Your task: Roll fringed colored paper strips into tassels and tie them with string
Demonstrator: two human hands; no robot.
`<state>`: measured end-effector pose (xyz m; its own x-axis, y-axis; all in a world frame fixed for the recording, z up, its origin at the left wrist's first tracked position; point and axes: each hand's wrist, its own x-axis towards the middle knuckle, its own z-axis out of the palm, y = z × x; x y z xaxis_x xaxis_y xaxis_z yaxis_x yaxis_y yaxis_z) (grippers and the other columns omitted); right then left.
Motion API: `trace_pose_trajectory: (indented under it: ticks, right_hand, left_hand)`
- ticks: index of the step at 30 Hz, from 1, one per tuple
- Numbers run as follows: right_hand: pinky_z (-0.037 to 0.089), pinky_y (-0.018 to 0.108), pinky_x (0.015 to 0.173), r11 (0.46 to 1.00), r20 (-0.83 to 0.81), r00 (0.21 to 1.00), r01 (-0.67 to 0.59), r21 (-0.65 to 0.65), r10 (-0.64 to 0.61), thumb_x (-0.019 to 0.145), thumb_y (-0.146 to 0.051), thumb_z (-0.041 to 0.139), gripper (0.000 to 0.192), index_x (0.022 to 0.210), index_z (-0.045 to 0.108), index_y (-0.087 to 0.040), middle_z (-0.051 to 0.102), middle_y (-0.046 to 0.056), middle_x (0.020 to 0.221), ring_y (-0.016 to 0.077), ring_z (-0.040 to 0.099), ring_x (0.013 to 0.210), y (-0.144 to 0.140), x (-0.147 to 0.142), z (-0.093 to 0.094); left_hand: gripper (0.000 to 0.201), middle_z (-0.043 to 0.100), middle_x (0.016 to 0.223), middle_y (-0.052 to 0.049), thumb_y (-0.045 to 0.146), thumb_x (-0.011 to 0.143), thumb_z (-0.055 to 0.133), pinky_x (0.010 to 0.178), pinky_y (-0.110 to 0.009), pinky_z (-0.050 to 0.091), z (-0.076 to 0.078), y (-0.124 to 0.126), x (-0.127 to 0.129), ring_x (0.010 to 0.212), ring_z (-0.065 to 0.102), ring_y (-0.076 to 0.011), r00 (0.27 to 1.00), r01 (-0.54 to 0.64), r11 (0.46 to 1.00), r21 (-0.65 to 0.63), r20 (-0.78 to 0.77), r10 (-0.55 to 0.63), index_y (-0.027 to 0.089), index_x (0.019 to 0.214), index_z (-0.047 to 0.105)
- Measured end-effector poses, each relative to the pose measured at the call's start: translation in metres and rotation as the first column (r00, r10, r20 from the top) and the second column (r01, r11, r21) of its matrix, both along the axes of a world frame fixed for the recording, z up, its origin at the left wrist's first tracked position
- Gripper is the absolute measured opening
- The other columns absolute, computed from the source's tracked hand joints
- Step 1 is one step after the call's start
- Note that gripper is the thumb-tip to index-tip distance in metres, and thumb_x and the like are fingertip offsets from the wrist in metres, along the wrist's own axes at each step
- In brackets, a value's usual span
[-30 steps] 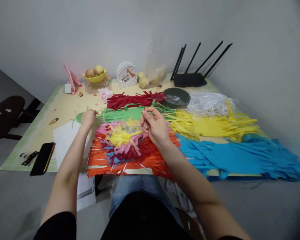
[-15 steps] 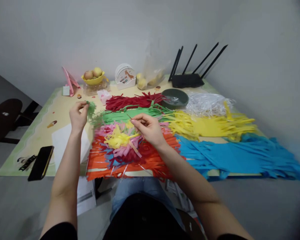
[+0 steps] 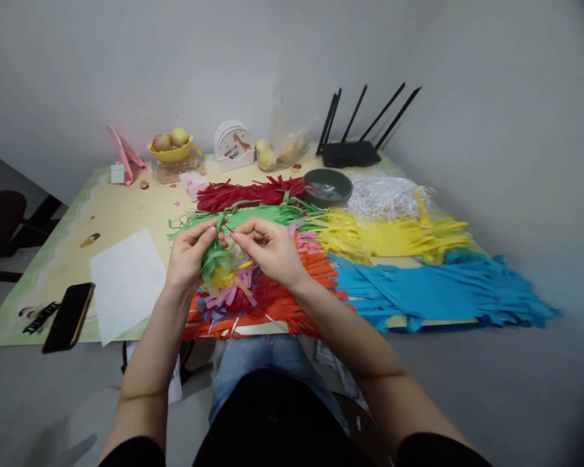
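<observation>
Head view, looking down over a patterned table. With the left hand, pinching a green fringed bundle between thumb and fingers, above the middle of the table's near half. With the right hand, pinching what may be a thin dark-red stick, too small to be sure, pointing toward the bundle's top. Hiding, with hands and bundle, part of a yellow and pink tuft lying on orange strips. Just behind, can see flat green strips, then dark red strips, reaching to a dark bowl. To the right, crowding that side, can make out white strips, yellow strips and blue strips. To the left, beside a white sheet, can see a black phone at the near edge. Along the wall, can pick out a yellow fruit bowl, a giraffe-printed holder, a plastic bag and a black router.
</observation>
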<state>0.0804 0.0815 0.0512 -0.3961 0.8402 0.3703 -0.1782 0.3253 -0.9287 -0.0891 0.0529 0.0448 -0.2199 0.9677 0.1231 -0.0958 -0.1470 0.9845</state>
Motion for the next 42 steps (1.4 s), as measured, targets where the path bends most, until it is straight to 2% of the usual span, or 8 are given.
trace_pose_trajectory:
  ticks: [8,17,24,27,32,35,38,42]
  right_hand:
    - [0.039,0.019,0.042,0.965,-0.142,0.984,-0.141,-0.221,0.112,0.074,-0.054,0.08,0.047,0.095,0.057,-0.02,0.06,-0.008,0.055,0.0071,0.048,0.042,0.01,0.0,-0.006]
    - [0.036,0.019,0.038,0.927,-0.171,0.961,-0.258,-0.272,0.218,0.074,-0.054,0.08,0.055,0.108,0.053,-0.021,0.062,-0.009,0.056,0.0071,0.048,0.039,0.013,0.005,-0.003]
    - [0.046,0.026,0.058,0.998,0.089,0.995,-0.056,0.028,0.053,0.087,-0.044,0.067,0.025,0.088,0.066,-0.018,0.065,0.001,0.074,0.0128,0.057,0.063,0.02,0.01,-0.003]
    - [0.048,0.029,0.076,0.96,0.24,0.961,0.068,0.273,-0.137,0.088,-0.024,0.061,0.009,0.083,0.065,-0.017,0.068,0.004,0.089,0.0154,0.06,0.08,0.025,0.01,0.0]
    - [0.047,0.033,0.086,0.907,0.495,0.84,-0.01,0.421,-0.22,0.088,-0.013,0.061,0.007,0.083,0.065,-0.016,0.07,0.006,0.091,0.0183,0.063,0.089,0.037,0.006,0.006]
    - [0.048,0.029,0.079,0.937,0.43,0.877,0.061,0.345,-0.215,0.087,-0.009,0.064,0.015,0.076,0.058,-0.017,0.067,0.001,0.079,0.0134,0.062,0.078,0.05,0.008,0.025]
    - [0.04,0.019,0.052,0.981,0.091,0.977,0.192,-0.004,-0.191,0.099,-0.012,0.052,0.018,0.084,0.047,-0.021,0.061,-0.01,0.064,0.0046,0.05,0.049,0.068,0.021,0.061]
    - [0.039,0.016,0.049,0.929,-0.147,0.922,0.338,-0.148,-0.359,0.106,-0.014,0.036,0.022,0.087,0.037,-0.025,0.057,-0.016,0.055,0.0037,0.06,0.05,0.098,0.059,0.114]
  left_hand:
    - [0.019,0.077,0.088,-0.006,0.036,0.078,0.077,0.078,-0.029,0.054,0.01,-0.005,0.009,0.083,0.07,-0.0183,0.923,-0.037,0.981,0.189,-0.369,0.106,0.019,0.086,0.082]
    - [0.021,0.078,0.085,-0.005,0.037,0.076,0.078,0.073,-0.027,0.053,0.013,-0.001,0.005,0.076,0.068,-0.0168,0.933,-0.036,0.991,0.128,-0.352,0.08,0.018,0.086,0.08]
    - [0.02,0.078,0.083,-0.006,0.036,0.08,0.073,0.073,-0.03,0.051,0.011,-0.003,0.011,0.075,0.068,-0.0189,0.874,0.074,0.995,0.073,-0.484,-0.03,0.018,0.083,0.08]
    - [0.02,0.078,0.082,-0.005,0.035,0.079,0.072,0.073,-0.03,0.05,0.008,-0.002,0.016,0.074,0.068,-0.0189,0.847,0.042,0.992,0.117,-0.53,0.027,0.018,0.083,0.08]
    - [0.021,0.077,0.08,-0.005,0.032,0.081,0.066,0.071,-0.03,0.048,0.0,0.004,0.021,0.072,0.065,-0.0184,0.78,0.012,0.994,0.11,-0.623,0.059,0.015,0.082,0.078]
    - [0.022,0.077,0.084,-0.007,0.031,0.083,0.063,0.073,-0.03,0.048,-0.002,0.011,0.018,0.076,0.066,-0.0198,0.688,0.021,0.994,0.105,-0.723,0.062,0.015,0.085,0.078]
    - [0.022,0.078,0.09,-0.008,0.027,0.084,0.061,0.079,-0.032,0.048,0.001,0.022,0.003,0.083,0.067,-0.0223,0.522,-0.003,0.997,0.083,-0.85,0.072,0.015,0.089,0.079]
    - [0.025,0.077,0.101,-0.012,0.025,0.086,0.061,0.091,-0.035,0.045,0.007,0.043,-0.026,0.095,0.066,-0.0256,0.292,-0.079,0.995,0.062,-0.953,0.083,0.013,0.098,0.079]
